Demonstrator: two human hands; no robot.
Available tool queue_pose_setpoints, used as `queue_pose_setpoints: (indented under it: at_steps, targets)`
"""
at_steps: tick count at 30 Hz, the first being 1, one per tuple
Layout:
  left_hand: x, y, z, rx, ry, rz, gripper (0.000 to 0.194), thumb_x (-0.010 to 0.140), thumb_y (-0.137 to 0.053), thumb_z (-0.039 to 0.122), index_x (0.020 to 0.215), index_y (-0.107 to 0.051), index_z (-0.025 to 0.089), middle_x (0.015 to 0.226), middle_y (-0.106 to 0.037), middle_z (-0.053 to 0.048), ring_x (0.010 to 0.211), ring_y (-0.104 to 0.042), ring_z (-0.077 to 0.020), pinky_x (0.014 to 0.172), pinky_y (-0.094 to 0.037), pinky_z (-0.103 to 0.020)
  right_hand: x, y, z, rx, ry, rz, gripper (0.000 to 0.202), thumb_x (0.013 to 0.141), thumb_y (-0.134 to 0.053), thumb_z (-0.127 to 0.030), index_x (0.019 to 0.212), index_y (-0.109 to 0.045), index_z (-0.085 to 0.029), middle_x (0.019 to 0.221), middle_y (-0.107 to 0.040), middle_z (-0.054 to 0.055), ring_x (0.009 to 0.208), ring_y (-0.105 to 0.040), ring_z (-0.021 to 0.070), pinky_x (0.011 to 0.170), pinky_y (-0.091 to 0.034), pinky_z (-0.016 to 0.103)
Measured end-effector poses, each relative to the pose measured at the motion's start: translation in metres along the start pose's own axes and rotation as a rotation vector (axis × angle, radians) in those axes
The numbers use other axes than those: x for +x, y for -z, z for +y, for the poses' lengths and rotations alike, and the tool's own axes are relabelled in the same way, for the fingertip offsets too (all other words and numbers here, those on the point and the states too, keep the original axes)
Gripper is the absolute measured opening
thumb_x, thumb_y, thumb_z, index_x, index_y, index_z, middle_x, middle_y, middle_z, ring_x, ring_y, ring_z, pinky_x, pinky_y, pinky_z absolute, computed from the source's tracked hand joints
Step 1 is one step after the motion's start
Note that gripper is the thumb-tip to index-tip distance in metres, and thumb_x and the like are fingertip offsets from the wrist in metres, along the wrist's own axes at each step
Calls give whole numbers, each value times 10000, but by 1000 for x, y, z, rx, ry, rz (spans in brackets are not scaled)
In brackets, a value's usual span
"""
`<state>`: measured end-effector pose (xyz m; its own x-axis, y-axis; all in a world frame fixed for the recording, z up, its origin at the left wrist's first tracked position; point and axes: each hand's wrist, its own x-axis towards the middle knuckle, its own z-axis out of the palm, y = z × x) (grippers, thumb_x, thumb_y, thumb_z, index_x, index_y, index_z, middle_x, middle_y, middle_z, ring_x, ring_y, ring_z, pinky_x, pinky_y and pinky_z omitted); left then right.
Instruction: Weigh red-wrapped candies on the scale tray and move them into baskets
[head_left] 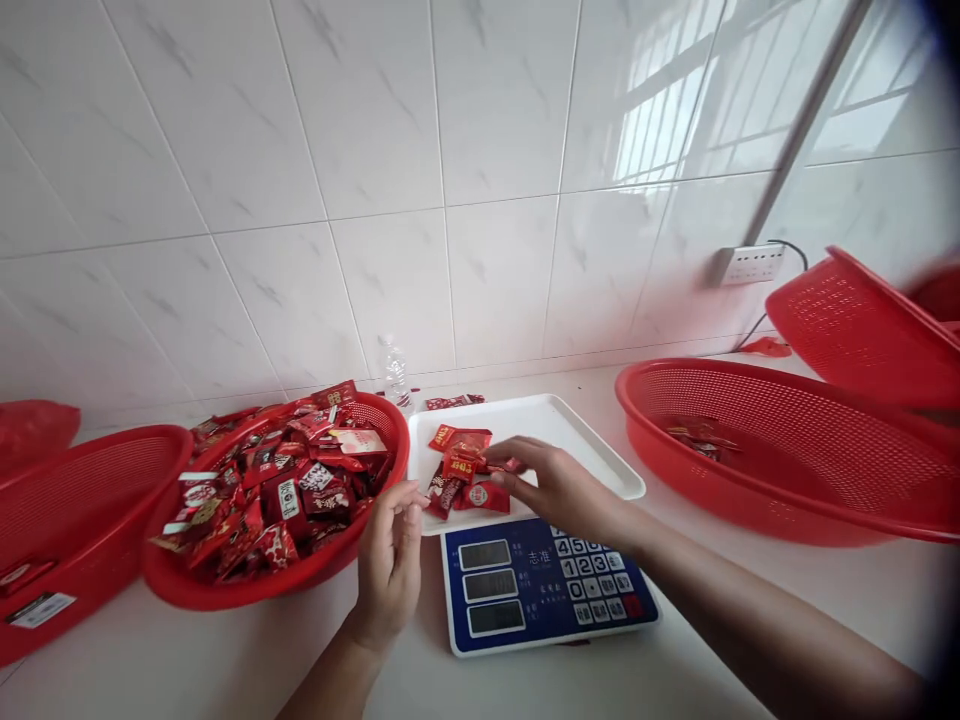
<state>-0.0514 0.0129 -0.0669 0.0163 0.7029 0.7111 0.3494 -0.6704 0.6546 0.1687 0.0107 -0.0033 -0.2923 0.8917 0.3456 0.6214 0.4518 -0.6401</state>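
Observation:
Several small red snack packets (459,466) lie in a loose heap on the white weighing tray (577,435) of a digital scale (491,585). My right hand (551,482) reaches over the tray from the right, its thumb and fingers bent around a red packet (513,465) at the heap's right side. Just off the tray's left front corner is my left hand (391,555), fingers loosely curved and no packet visible in it. Left of that hand, a red perforated basket (401,455) is piled high with similar packets (289,490).
On the right stands another red basket (697,505) with a few packets at its bottom; a tilted red basket (862,330) is behind it. A clear plastic bottle (392,372) stands by the tiled wall. Far left is one more red basket (97,560). A power strip (752,265) hangs on the wall.

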Motion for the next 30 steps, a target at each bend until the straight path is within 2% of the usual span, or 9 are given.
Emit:
queue_pose_setpoints:
  at_steps: [2, 4, 9, 14, 16, 20, 23, 27, 30]
  targets:
    - [0, 0, 1, -19, -3, -10, 227, 946, -427, 336, 1063, -565, 199, 884, -660, -67, 823, -640, -175, 722, -522, -287, 20, -3, 11, -153, 8, -34, 309, 904, -521, -318, 1179, -607, -205, 1148, -632, 106, 1059, -567, 238, 892, -461, 410]
    - [1, -1, 1, -27, -9, -19, 227, 947, -428, 333, 1076, -562, 204, 898, -660, -68, 840, -638, -177, 731, -517, -288, 37, -8, 19, -207, 26, -82, 316, 889, -541, -293, 1179, -615, -193, 1177, -618, 124, 1115, -538, 264, 928, -434, 433]
    - [1, 0, -3, -38, 13, -31, 264, 952, -419, 362, 1097, -566, 197, 915, -655, -76, 863, -628, -185, 769, -507, -306, 60, -23, 19, -267, 103, -195, 242, 841, -611, -278, 1058, -666, -187, 1136, -641, 115, 1079, -555, 269, 909, -427, 419]
    - [1, 2, -3, -53, 11, -24, 252, 955, -423, 349, 1110, -555, 201, 939, -651, -79, 841, -626, -176, 762, -508, -302, 61, -29, 11, -318, 107, -168, 122, 787, -629, -151, 902, -662, -175, 956, -680, 87, 945, -598, 239, 831, -435, 359]
    - [1, 2, -1, -57, 0, -30, 247, 952, -430, 345, 1105, -563, 203, 941, -650, -80, 842, -625, -178, 754, -509, -300, 59, -27, 9, -325, 75, -123, 86, 803, -603, -153, 877, -642, -176, 909, -686, 79, 881, -611, 226, 791, -436, 344]
    - [0, 3, 3, -51, -54, -58, 224, 948, -439, 296, 1116, -564, 217, 939, -646, -69, 851, -620, -175, 760, -507, -294, 55, -15, 7, -315, -11, -13, 118, 886, -506, -223, 960, -589, -183, 922, -690, 74, 803, -619, 202, 706, -433, 311]
    - [-1, 3, 3, -30, -88, -66, 209, 948, -433, 249, 1118, -549, 216, 931, -640, -63, 846, -619, -166, 764, -506, -288, 54, -4, 7, -309, -61, 24, 131, 898, -486, -247, 991, -564, -199, 932, -690, 62, 789, -619, 193, 686, -428, 295]
    - [-2, 3, 2, -20, -105, -70, 212, 947, -423, 224, 1122, -542, 209, 942, -640, -64, 854, -622, -165, 753, -508, -279, 56, 3, 10, -311, -123, 13, 161, 914, -454, -269, 1032, -543, -204, 894, -691, 62, 744, -619, 195, 645, -431, 292]
    - [-1, 3, 1, -17, -112, -78, 229, 947, -423, 220, 1149, -533, 211, 945, -640, -63, 858, -621, -162, 758, -506, -276, 64, -3, 14, -311, -135, -40, 156, 929, -441, -247, 1037, -545, -205, 857, -687, 52, 730, -623, 189, 635, -449, 291]
